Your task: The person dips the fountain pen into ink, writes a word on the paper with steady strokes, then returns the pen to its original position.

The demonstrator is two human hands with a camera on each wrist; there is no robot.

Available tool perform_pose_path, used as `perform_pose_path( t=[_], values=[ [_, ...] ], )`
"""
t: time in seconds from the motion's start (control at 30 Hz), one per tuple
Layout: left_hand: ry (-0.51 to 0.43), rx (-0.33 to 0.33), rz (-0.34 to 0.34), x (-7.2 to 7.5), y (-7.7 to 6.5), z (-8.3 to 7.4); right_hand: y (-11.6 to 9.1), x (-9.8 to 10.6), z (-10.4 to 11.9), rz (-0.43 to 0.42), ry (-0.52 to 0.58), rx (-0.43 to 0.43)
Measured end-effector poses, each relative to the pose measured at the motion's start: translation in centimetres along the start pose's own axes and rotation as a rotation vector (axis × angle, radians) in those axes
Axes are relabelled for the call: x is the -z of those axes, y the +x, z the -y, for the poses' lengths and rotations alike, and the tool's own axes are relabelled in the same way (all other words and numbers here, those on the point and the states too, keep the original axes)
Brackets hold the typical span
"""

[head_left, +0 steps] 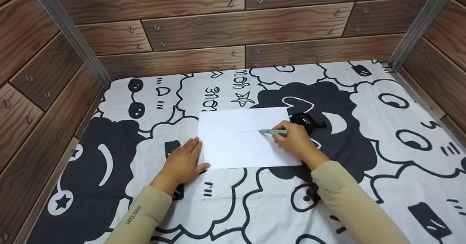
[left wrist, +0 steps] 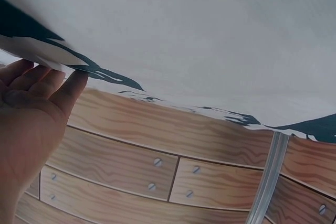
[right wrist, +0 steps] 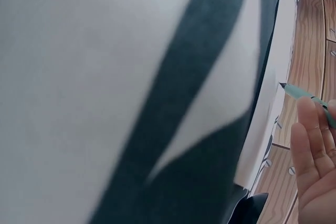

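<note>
A white sheet of paper (head_left: 233, 149) lies on the patterned cloth in the head view. My left hand (head_left: 184, 160) rests on the sheet's left edge with its fingers extended. My right hand (head_left: 296, 138) pinches a green pen (head_left: 275, 131), also seen in the right wrist view as a green pen (right wrist: 298, 92). The dark tip touches the paper, at the right end of a thin, faint line (head_left: 247, 131). Just beyond the right hand sits a shiny black object (head_left: 307, 122), partly hidden by it; its kind is unclear.
A black-and-white cartoon cloth (head_left: 214, 211) covers the table. Wood-patterned panels (head_left: 189, 32) enclose the back and both sides, with grey metal posts (head_left: 69, 36) at the corners. Long olive sleeves (head_left: 355, 200) cover both forearms.
</note>
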State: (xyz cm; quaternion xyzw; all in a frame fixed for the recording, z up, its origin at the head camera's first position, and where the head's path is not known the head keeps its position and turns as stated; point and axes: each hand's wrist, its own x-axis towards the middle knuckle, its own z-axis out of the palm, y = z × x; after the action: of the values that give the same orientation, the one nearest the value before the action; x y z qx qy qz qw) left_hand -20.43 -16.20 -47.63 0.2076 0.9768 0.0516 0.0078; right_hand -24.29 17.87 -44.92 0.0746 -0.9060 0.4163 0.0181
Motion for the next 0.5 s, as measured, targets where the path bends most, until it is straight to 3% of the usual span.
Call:
perform_pose_path(
  t=[0.5],
  values=[
    [-0.008,0.008,0.008,-0.07,0.08,0.02,-0.26,0.53,-0.45,-0.016,-0.018,-0.014]
  ],
)
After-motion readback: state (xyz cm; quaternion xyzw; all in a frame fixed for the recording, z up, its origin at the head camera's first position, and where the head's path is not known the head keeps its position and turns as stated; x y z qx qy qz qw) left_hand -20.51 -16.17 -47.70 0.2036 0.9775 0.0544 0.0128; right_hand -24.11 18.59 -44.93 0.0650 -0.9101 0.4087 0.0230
